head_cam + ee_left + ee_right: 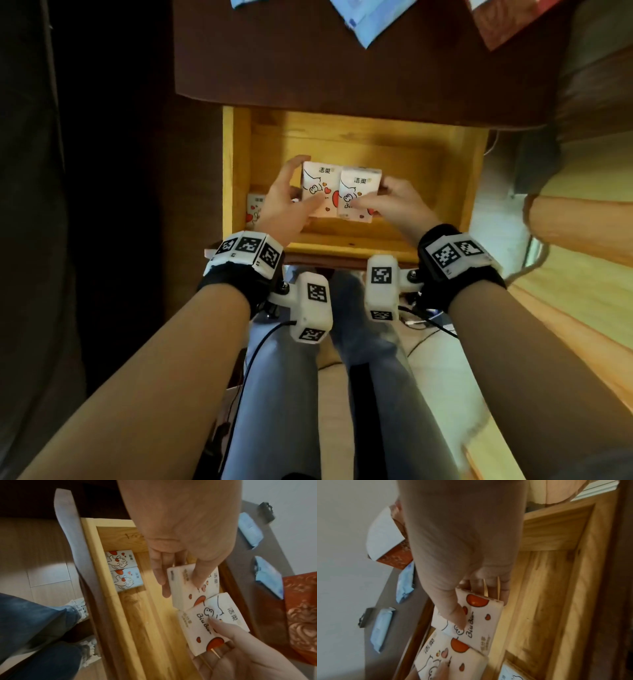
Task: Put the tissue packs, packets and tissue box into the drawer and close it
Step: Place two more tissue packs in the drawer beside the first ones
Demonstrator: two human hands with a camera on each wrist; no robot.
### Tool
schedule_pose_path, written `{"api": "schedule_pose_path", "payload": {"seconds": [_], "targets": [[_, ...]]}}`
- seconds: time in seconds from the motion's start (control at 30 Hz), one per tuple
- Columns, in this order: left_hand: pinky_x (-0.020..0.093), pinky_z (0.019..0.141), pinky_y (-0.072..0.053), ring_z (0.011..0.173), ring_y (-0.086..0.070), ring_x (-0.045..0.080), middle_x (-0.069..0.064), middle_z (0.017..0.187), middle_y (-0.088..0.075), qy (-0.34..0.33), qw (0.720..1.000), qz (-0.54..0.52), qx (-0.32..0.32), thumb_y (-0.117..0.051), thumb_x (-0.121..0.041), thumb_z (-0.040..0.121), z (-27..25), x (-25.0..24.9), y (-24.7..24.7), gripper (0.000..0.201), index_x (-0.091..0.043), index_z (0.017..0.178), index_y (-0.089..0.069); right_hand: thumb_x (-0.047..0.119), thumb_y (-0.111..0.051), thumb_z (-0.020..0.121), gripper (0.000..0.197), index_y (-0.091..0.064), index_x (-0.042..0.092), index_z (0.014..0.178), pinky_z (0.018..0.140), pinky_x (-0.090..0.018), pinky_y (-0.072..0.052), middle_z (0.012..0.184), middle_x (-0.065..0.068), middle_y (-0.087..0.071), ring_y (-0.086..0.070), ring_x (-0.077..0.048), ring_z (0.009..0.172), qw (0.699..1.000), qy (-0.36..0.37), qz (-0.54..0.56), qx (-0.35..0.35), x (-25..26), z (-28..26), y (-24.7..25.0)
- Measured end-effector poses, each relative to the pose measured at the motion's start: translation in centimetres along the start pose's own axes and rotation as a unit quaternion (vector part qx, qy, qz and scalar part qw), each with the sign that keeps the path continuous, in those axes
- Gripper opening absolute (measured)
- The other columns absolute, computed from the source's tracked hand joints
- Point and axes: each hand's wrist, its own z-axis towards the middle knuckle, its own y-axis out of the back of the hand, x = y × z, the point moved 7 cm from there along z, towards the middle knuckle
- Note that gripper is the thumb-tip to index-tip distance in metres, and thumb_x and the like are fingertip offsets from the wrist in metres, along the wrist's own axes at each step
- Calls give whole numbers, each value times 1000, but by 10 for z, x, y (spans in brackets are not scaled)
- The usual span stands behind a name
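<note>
Over the open wooden drawer (236,164), the left hand (284,202) pinches one white cartoon-print tissue pack (317,192) between thumb and fingers, while the right hand (394,202) pinches a second pack (358,197), whose edge overlaps the first. Each grip is closed on its own pack; both packs hang inside the drawer opening, seemingly not yet resting on its floor. Two matching packs (120,570) already lie flat in the corner left of the left grip. Done well, the step likely means lowering both packs level, then sliding them leftward against the stored pair before letting go. The drawer's right half, beyond the right grip, is open floor. Beyond both grips, on the dark surface (342,68), blue packets (356,20) and a red tissue box (507,20) wait.
</note>
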Motion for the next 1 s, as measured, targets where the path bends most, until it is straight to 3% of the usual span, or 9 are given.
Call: {"api": "schedule_pose_path", "payload": {"seconds": [0.1,0.27,0.43,0.5,0.63,0.73,0.83,0.93,1.0], "targets": [[37,72,-61,89,-69,16,4,99,-66,-13,999,24,-21,-67,-7,81,12,24,1,54,-24,124,-40,6,-63,83,31,-55,9,113,80,-26,-53,103,-3,-63,-61,-16,91,1000,-7,-14,-10,-23,15,-12],[17,56,-55,87,-65,16,10,109,-62,-28,996,75,-28,-72,-1,75,47,48,-1,53,-19,115,-41,9,-67,80,42,-49,6,118,90,-36,-54,120,-11,-62,-61,-24,105,995,-4,-79,-56,-48,53,-16],[19,59,-52,86,-62,18,2,97,-58,-41,988,147,-6,-75,0,69,76,64,-17,53,-21,104,-42,2,-67,79,62,-35,14,131,71,-25,-54,123,-14,-59,-59,-19,99,988,10,-114,-104,-63,82,-7],[22,59,-54,86,-62,18,1,95,-56,-34,984,173,5,-75,-1,69,83,70,-23,53,-18,109,-44,2,-65,81,61,-34,15,132,79,-30,-55,124,-14,-58,-60,-22,104,986,2,-128,-106,-70,90,-5],[40,76,-58,91,-63,22,2,97,-57,-16,976,218,13,-74,0,70,91,80,-29,56,-15,117,-46,1,-62,82,55,-37,13,129,90,-42,-55,127,-15,-56,-57,-29,114,984,-36,-152,-85,-83,99,-7],[38,80,-57,92,-62,21,2,99,-61,-17,968,251,-8,-75,-4,71,96,86,-24,56,-14,118,-48,0,-64,80,50,-42,11,124,89,-39,-55,127,-13,-56,-57,-28,115,982,-56,-154,-96,-90,105,-6],[34,83,-56,97,-64,24,11,115,-60,-37,958,283,-29,-75,-4,70,97,85,-16,53,-17,117,-55,3,-67,78,50,-49,13,123,87,-31,-54,126,-9,-58,-59,-23,108,969,-44,-184,-155,-88,105,3],[19,75,-46,88,-61,17,10,121,-56,-49,946,310,-84,-68,-2,76,94,81,5,42,-18,114,-60,3,-64,80,47,-54,18,123,76,-18,-50,128,-5,-57,-55,-11,88,962,17,-182,-205,-74,100,6],[22,80,-47,96,-61,22,12,125,-54,-36,936,328,-121,-63,0,79,94,82,22,41,-19,116,-61,5,-62,82,43,-56,18,122,82,-13,-46,131,-3,-56,-55,-9,99,960,86,-202,-175,-59,100,-7]]}}
